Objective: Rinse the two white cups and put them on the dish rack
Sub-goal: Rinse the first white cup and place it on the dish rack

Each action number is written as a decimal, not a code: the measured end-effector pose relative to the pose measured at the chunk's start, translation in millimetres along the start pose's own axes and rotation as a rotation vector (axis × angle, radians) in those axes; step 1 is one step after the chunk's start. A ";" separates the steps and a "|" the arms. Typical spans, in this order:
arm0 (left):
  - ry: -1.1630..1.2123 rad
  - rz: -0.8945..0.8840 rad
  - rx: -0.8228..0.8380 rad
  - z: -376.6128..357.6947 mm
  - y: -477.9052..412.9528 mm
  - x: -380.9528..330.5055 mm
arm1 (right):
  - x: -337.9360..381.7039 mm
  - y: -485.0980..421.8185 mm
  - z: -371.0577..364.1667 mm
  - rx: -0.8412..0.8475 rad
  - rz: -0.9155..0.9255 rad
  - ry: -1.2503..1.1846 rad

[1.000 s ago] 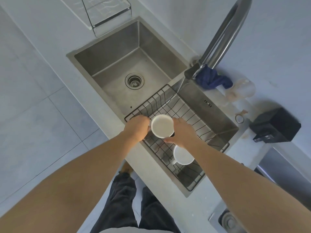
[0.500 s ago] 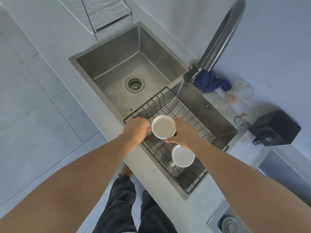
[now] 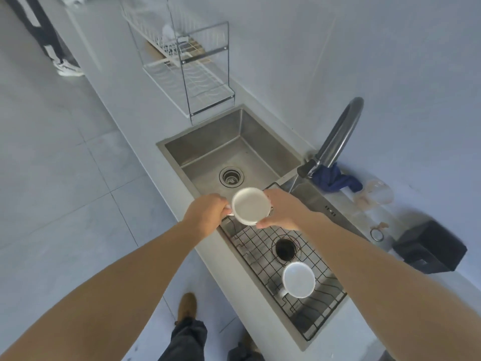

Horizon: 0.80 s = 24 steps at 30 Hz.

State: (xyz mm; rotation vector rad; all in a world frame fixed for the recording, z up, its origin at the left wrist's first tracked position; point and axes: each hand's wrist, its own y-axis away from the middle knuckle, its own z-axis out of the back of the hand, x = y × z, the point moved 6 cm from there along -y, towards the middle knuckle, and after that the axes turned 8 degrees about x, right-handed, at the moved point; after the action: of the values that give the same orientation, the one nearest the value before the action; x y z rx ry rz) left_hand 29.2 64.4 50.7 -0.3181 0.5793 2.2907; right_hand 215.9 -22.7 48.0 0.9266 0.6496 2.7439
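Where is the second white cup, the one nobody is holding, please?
In the head view, the second cup sits lower right on the wire grid over the sink's right basin, just nearer than the dark drain hole.

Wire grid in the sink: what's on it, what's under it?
On the wire grid stands one white cup, apart from the cup held in both hands. Beneath, a dark drain opening shows; the basin floor under the standing cup is hidden.
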 end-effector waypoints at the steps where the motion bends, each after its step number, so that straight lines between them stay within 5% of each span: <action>1: 0.008 0.001 -0.015 11.8 3.5 9.1 | 13.3 -6.4 4.7 0.001 0.013 0.000; 16: 0.025 0.047 -0.173 192.5 6.9 265.0 | 270.5 -199.9 36.7 -0.008 0.124 0.063; 24: -0.012 0.050 -0.191 257.1 -31.0 366.8 | 344.5 -297.1 55.4 -0.026 0.122 0.103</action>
State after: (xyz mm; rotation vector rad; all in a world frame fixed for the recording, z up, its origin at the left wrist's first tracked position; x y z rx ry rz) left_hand -217.8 432.6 121.6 -0.3855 0.3671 2.4000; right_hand -15.9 362.6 136.4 0.8501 0.5905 2.9170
